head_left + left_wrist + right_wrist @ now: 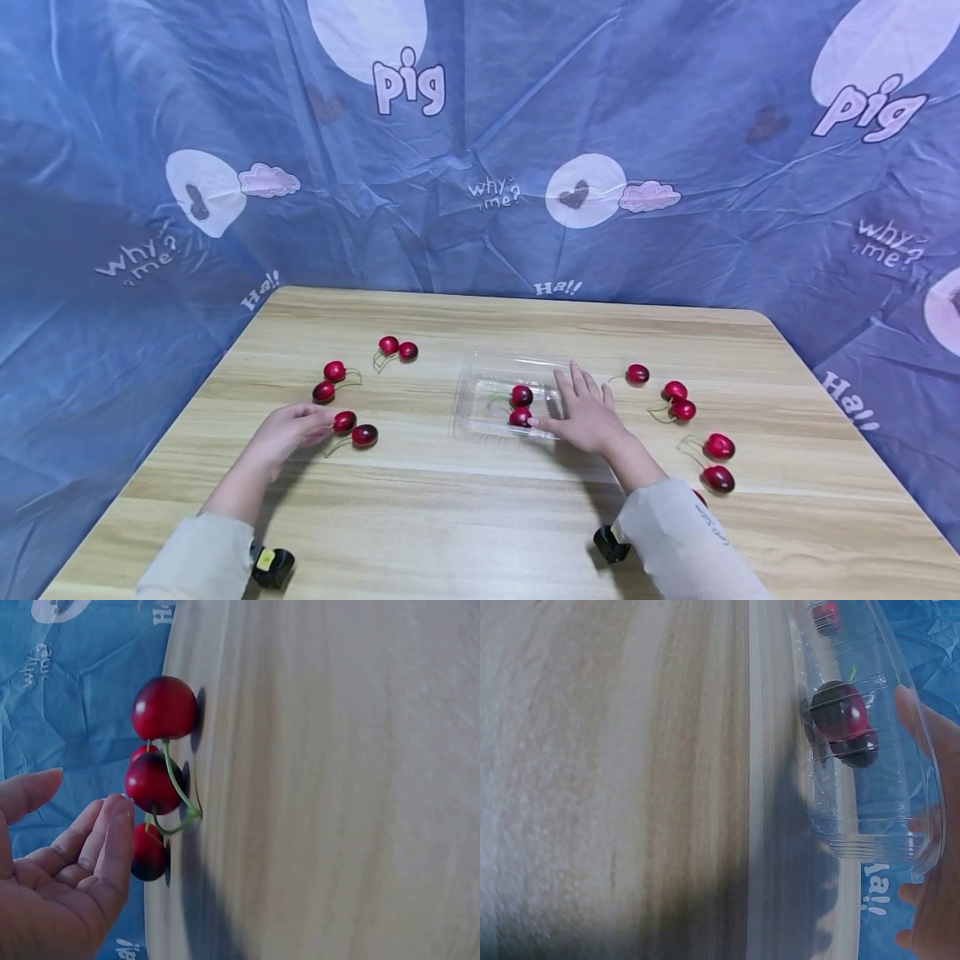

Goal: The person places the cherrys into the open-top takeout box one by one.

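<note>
My left hand is beside the nearest pair of cherries on the left of the table. Its fingertips are right at one cherry, and the thumb stands apart from the fingers. Green stems join that cherry to a second one. A clear plastic box stands mid-table with two dark red cherries inside. My right hand is spread over the box's right end, fingers extended. In the right wrist view the thumb lies along the rim, and other fingers show beyond the box's end.
Two more cherry pairs lie at the left, one just behind my left hand and one farther back. On the right are a cherry and further pairs. One cherry is partly hidden by my right sleeve. A blue printed cloth hangs behind the table.
</note>
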`<state>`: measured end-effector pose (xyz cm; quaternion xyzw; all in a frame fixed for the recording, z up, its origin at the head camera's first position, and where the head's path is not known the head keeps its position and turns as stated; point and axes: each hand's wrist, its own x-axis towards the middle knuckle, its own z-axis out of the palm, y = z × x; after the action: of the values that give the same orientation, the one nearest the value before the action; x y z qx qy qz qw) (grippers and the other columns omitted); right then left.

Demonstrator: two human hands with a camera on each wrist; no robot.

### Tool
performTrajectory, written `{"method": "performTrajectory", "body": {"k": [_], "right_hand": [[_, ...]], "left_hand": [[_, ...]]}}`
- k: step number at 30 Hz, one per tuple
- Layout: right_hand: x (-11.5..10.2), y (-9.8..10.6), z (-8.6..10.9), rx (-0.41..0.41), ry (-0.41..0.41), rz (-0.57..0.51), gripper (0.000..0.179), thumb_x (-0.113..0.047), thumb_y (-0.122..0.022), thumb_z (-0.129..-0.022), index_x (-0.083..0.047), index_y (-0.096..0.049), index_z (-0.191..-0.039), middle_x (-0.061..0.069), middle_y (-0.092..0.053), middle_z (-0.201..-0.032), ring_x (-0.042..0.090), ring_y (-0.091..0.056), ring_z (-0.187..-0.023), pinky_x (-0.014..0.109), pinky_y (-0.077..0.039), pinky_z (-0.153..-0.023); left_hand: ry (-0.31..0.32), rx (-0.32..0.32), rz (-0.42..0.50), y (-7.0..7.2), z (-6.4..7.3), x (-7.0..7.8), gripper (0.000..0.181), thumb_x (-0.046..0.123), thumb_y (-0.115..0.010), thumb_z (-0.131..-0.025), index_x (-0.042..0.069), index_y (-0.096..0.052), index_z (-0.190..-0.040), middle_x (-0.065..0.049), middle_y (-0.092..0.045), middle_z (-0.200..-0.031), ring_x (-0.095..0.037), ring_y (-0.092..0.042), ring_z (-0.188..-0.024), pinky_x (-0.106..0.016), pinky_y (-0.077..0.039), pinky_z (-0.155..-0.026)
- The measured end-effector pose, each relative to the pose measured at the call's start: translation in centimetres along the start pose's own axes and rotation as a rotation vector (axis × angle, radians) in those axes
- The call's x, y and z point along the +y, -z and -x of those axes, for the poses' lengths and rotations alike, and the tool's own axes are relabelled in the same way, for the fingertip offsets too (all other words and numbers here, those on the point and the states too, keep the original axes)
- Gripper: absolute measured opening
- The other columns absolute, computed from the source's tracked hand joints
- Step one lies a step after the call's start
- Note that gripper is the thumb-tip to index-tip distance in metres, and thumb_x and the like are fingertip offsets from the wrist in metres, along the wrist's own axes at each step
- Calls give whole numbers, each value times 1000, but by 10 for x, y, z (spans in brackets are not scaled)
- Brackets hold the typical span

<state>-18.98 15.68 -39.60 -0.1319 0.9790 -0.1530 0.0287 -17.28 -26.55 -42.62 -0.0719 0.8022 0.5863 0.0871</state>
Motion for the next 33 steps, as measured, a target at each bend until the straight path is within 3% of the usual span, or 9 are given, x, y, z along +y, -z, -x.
{"method": "performTrajectory", "body": {"k": [2,5,9,11,19,22,29,33], "right_hand": [[0,0,0,-4,-3,-1,97,-69,-44,-71,-2,-19,-136,24,-6,-140,41,-9,-125,60,-4,-95],[0,0,0,-6,-5,-4,97,-70,-43,-70,-3,-18,-137,23,-5,-140,40,-8,-125,60,-3,-95],[0,0,0,-5,-5,-6,97,-69,-44,-71,-2,-18,-137,23,-5,-140,40,-8,-125,60,-3,-95],[0,0,0,-7,-6,-5,96,-68,-44,-71,-2,-18,-137,23,-5,-140,40,-8,-125,60,-3,-96],[1,0,1,-5,-11,-6,96,-68,-45,-71,-3,-18,-137,23,-5,-140,40,-7,-125,60,-3,-96],[0,1,1,-5,-15,-14,95,-66,-46,-71,-3,-18,-137,23,-5,-140,40,-8,-125,59,-3,-96],[0,0,0,-19,-19,-2,95,-65,-47,-72,-3,-17,-137,23,-4,-140,40,-6,-125,59,-2,-96],[0,1,1,-16,-18,-5,95,-65,-47,-72,-3,-17,-137,23,-4,-140,39,-7,-126,59,-3,-96]], "left_hand": [[13,7,-5,1,4,3,50,31,-60,-79,-10,-49,-106,-15,-58,-98,-19,-58,-88,-32,-45,-82],[25,19,-28,5,1,-5,50,31,-58,-81,-10,-48,-108,-17,-57,-101,-20,-57,-90,-33,-45,-83],[55,77,-42,9,-2,-12,46,28,-56,-82,-10,-49,-108,-14,-58,-98,-14,-57,-84,-29,-47,-78],[66,85,-36,9,4,-4,43,24,-56,-82,-11,-50,-106,-12,-60,-94,-9,-57,-78,-26,-48,-75],[136,70,-43,4,24,21,40,18,-54,-81,-13,-50,-104,-13,-60,-92,-10,-57,-77,-25,-48,-74],[148,62,-21,2,26,23,40,14,-52,-82,-17,-46,-106,-15,-60,-92,-11,-57,-76,-26,-49,-74],[183,9,124,-3,27,24,34,5,-50,-82,-20,-43,-104,-3,-60,-77,-6,-57,-65,-22,-50,-64],[206,-14,130,-6,26,24,31,4,-52,-81,-18,-45,-102,-2,-59,-73,-8,-58,-63,-22,-51,-62]]}}
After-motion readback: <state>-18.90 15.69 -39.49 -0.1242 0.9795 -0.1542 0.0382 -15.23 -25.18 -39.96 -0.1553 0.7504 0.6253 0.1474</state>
